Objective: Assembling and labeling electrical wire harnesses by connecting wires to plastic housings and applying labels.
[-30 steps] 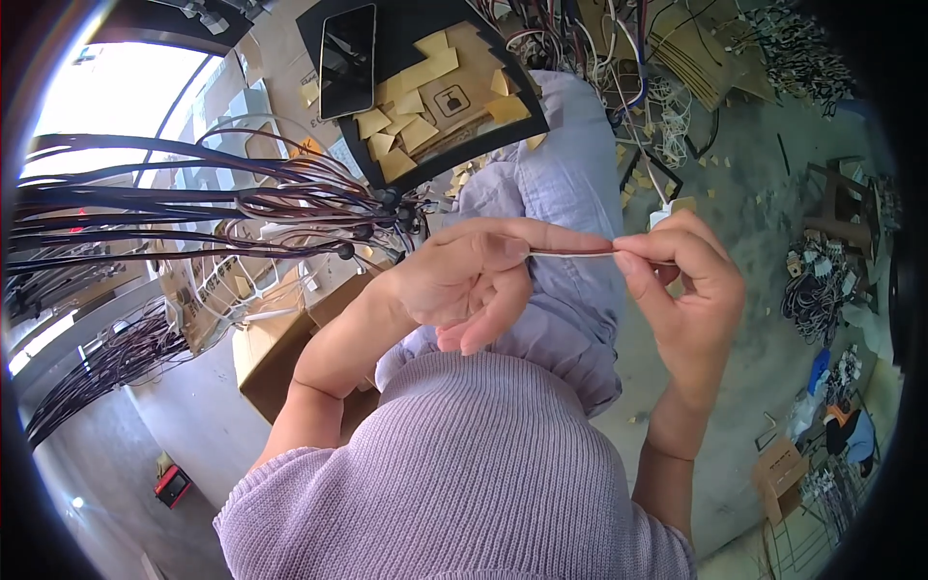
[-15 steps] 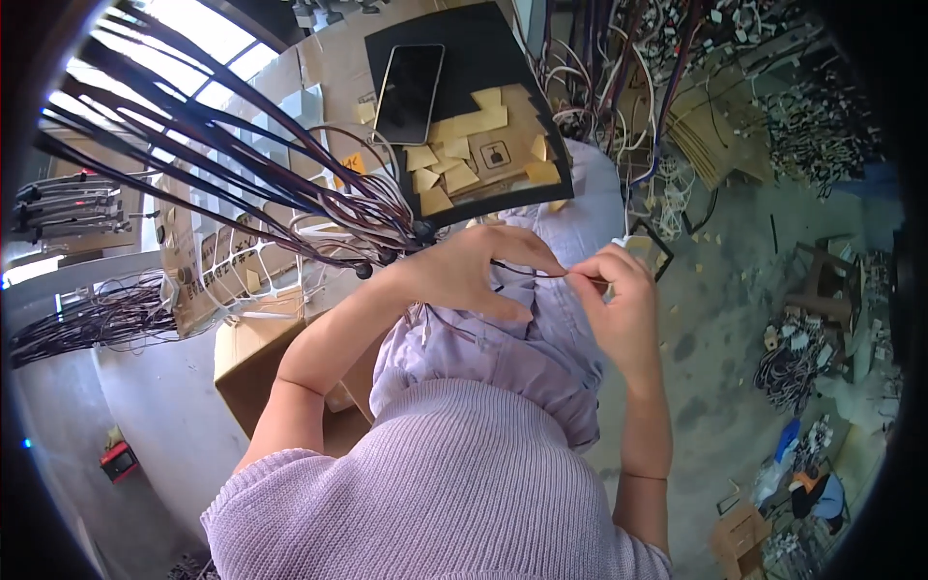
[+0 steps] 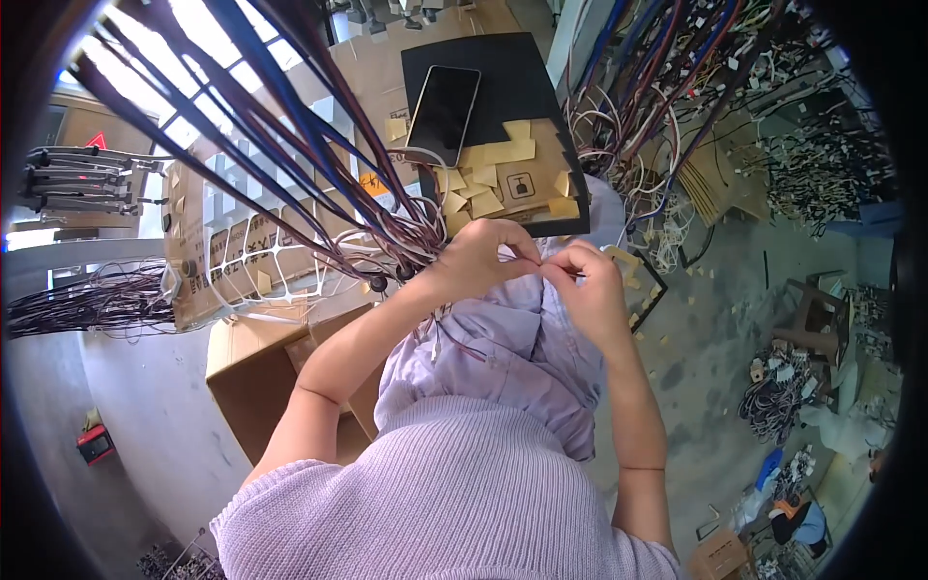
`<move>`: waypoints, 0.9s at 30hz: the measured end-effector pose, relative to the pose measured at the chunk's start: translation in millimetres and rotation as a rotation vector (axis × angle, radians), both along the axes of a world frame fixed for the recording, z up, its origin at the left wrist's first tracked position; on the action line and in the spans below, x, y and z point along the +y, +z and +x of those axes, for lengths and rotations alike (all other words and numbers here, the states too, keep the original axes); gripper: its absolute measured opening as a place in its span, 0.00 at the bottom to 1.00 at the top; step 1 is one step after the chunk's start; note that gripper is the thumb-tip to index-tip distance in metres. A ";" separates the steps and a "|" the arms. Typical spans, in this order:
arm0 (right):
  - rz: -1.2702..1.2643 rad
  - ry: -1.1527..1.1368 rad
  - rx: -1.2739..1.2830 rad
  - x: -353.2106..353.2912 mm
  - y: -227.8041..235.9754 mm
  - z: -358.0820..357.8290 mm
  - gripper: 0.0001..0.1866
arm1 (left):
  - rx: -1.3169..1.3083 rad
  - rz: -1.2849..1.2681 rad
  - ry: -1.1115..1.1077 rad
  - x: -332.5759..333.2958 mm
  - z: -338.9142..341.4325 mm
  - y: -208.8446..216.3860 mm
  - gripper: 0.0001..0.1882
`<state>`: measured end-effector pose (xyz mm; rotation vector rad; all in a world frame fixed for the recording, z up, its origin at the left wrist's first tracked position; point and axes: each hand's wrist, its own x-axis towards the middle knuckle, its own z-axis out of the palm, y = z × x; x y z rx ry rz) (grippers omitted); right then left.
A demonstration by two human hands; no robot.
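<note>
My left hand (image 3: 476,261) and my right hand (image 3: 592,295) meet above my lap, thumbs and forefingers pinched tip to tip. A thin dark wire runs into this pinch, but the fingertips hide nearly all of it now. Beside my left wrist, a thick bundle of dark, blue and brown wires (image 3: 319,159) slopes down from the upper left, its ends gathered near a white wire rack (image 3: 314,269). Just beyond my hands lies a black board (image 3: 512,77) bearing a phone (image 3: 445,114) and several small yellow tape pieces (image 3: 498,153).
An open cardboard box (image 3: 253,346) stands below my left forearm. More hanging wires (image 3: 643,106) and a large heap of wires with connectors (image 3: 807,169) lie to the right. Toward the lower right a person (image 3: 802,527) sits low. A red object (image 3: 96,444) rests on the floor at left.
My hands have come together; the wire that stretched between them is now mostly hidden. My right hand shifted left. The view has shifted, so the board and wires appear further right and lower.
</note>
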<state>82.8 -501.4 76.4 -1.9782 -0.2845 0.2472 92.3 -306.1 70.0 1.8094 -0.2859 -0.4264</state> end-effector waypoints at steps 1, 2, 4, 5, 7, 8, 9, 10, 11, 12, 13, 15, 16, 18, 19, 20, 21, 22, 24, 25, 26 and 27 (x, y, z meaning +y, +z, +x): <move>-0.020 0.079 -0.014 -0.2 0.0 9.5 0.04 | 0.002 -0.011 0.053 2.6 0.3 -5.5 0.08; -0.034 0.161 -0.028 1.1 -2.6 23.9 0.04 | 0.005 -0.016 0.109 5.6 1.8 -9.0 0.07; 0.004 0.083 -0.086 18.0 -2.7 62.1 0.05 | -0.111 0.033 0.178 7.7 8.0 -10.4 0.06; -0.012 0.049 -0.101 33.5 -1.1 88.0 0.05 | -0.272 0.051 0.208 10.1 11.0 -18.9 0.05; -0.077 -0.095 -0.272 57.8 -15.5 139.5 0.09 | -0.292 0.115 0.212 4.6 22.8 -25.4 0.05; -0.239 -0.109 -0.289 71.0 -25.2 158.7 0.09 | -0.279 0.096 0.267 4.2 29.1 -35.9 0.07; -0.405 -0.123 -0.302 82.4 -27.3 167.8 0.10 | -0.263 0.075 0.321 3.1 34.5 -34.8 0.09; -0.516 -0.102 -0.256 88.3 -29.5 171.8 0.10 | -0.172 0.136 0.345 2.0 40.4 -32.5 0.10; -0.624 -0.072 -0.208 95.6 -29.9 173.0 0.09 | -0.173 0.139 0.354 3.8 42.2 -35.0 0.10; -0.616 -0.099 -0.237 101.1 -32.2 173.4 0.10 | -0.233 0.130 0.378 5.9 45.0 -40.2 0.10; -0.613 -0.095 -0.243 104.6 -32.0 175.4 0.10 | -0.294 0.121 0.401 8.4 48.3 -43.5 0.10; -0.688 -0.037 -0.252 109.4 -31.7 169.8 0.08 | -0.296 0.106 0.423 10.1 46.8 -48.7 0.09; -0.687 -0.029 -0.254 111.3 -33.5 169.0 0.08 | -0.304 0.091 0.439 11.3 46.0 -50.5 0.09; -0.741 0.048 -0.634 101.0 -46.4 170.7 0.07 | -0.317 0.148 0.419 5.7 46.0 -45.1 0.09; -0.772 0.090 -0.797 92.5 -55.3 167.6 0.06 | -0.330 0.212 0.403 2.7 47.3 -44.2 0.09; -0.739 0.151 -0.852 89.3 -57.5 159.3 0.05 | -0.302 0.193 0.422 3.8 45.3 -43.8 0.09; -0.704 0.212 -0.906 86.5 -57.4 153.4 0.04 | -0.305 0.195 0.429 6.1 45.6 -45.2 0.09; -0.617 0.326 -1.058 81.4 -59.7 155.1 0.04 | -0.233 0.092 0.421 8.9 46.2 -48.0 0.09; -0.585 0.387 -1.074 75.5 -59.9 154.3 0.06 | -0.250 0.079 0.394 10.4 44.8 -42.2 0.09; -0.551 0.449 -1.089 72.1 -60.6 154.1 0.09 | -0.248 0.079 0.390 10.0 44.2 -42.5 0.09; -0.552 0.487 -0.983 69.7 -58.0 157.9 0.08 | -0.266 0.135 0.411 10.6 45.0 -42.2 0.09; -0.551 0.483 -0.981 66.8 -56.6 158.3 0.08 | -0.284 0.191 0.432 10.4 45.6 -42.3 0.09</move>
